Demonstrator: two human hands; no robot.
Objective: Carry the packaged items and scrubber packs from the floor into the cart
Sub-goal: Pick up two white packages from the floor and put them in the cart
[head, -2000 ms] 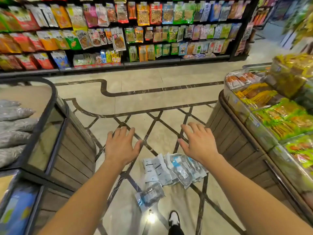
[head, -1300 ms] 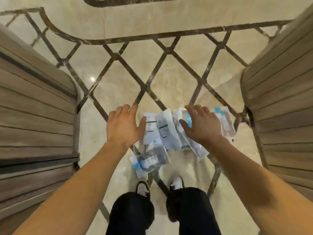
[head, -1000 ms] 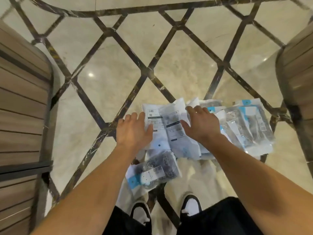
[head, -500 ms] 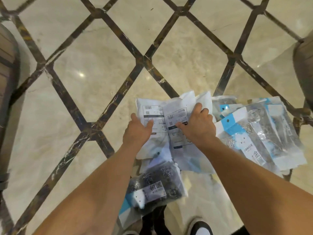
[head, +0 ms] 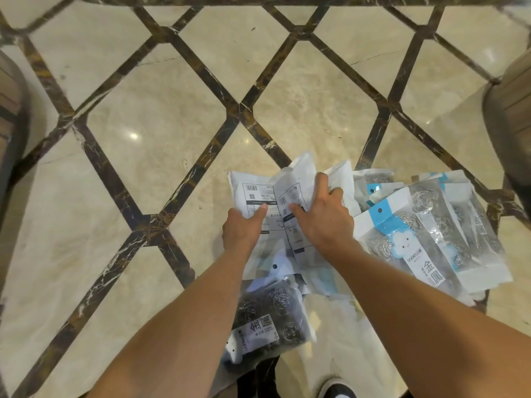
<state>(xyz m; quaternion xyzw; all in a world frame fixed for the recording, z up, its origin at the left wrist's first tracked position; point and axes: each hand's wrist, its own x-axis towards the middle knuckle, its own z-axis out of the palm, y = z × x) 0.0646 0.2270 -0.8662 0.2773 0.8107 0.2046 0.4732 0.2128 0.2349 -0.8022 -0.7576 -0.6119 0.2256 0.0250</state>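
Note:
A heap of packaged items lies on the marble floor in front of me. My left hand (head: 242, 229) grips the left edge of a white labelled packet (head: 250, 193), thumb on top. My right hand (head: 323, 216) grips the neighbouring white packet (head: 296, 179), whose top edge lifts off the floor. Clear packs of steel-wool scrubbers with blue-and-white headers (head: 425, 234) fan out to the right of my right hand. One dark scrubber pack (head: 267, 320) lies nearer me, under my left forearm. No cart is in view.
Wooden display stands close in at the left edge (head: 11, 116) and the right edge (head: 511, 122). The beige floor with dark diamond inlay (head: 161, 116) stretches ahead. My shoe (head: 336, 390) shows at the bottom edge beside the heap.
I have bent down from standing, and the shelves and displays have left the view. Both hands dropped onto the white packets and closed on them; the right packet's top edge has risen.

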